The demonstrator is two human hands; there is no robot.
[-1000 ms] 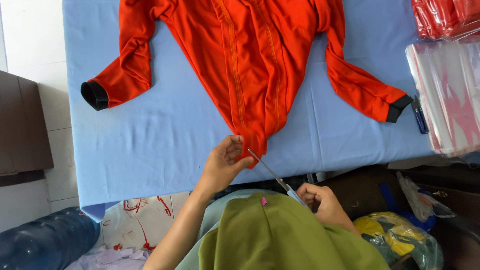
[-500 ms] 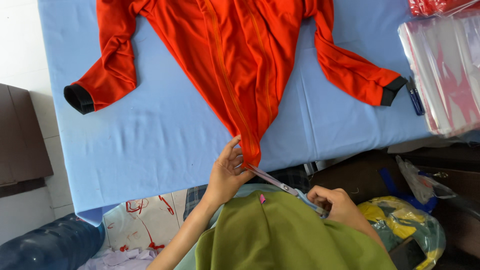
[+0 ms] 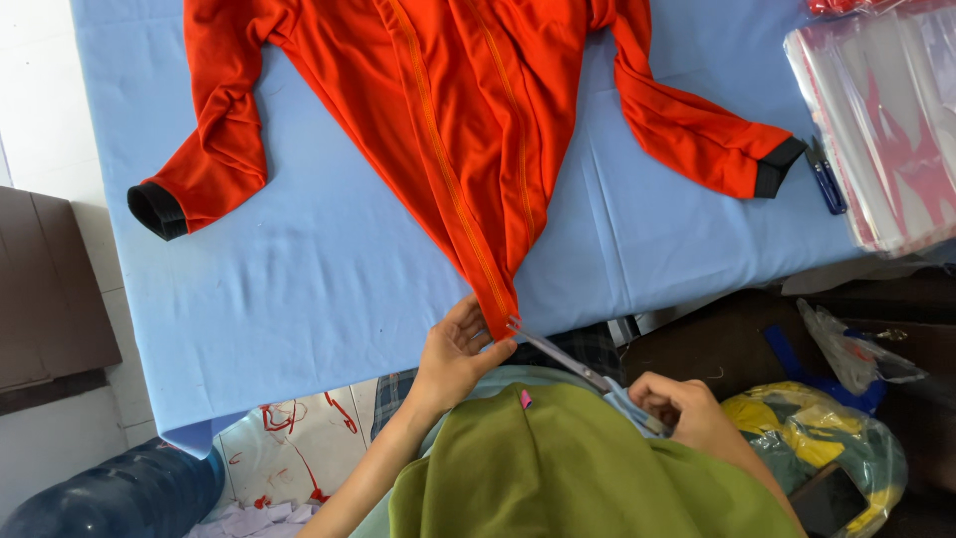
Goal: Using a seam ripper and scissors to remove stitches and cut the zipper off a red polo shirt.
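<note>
Garment (image 3: 468,130) tip pinched in left hand (image 3: 453,354) grip.

garment (image 3: 448,120): bright orange, black cuffs | table cloth (image 3: 299,289): light blue | scissors (image 3: 558,356): silver blades | headscarf (image 3: 588,478): olive green | clear bags (image 3: 886,130): red prints

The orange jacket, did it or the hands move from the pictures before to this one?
The left hand slid in to pinch the orange jacket's bottom tip at the table edge. The right hand drew the scissors back and down, blades at that tip. The jacket stayed spread flat, and the clear bags stayed put.
</note>
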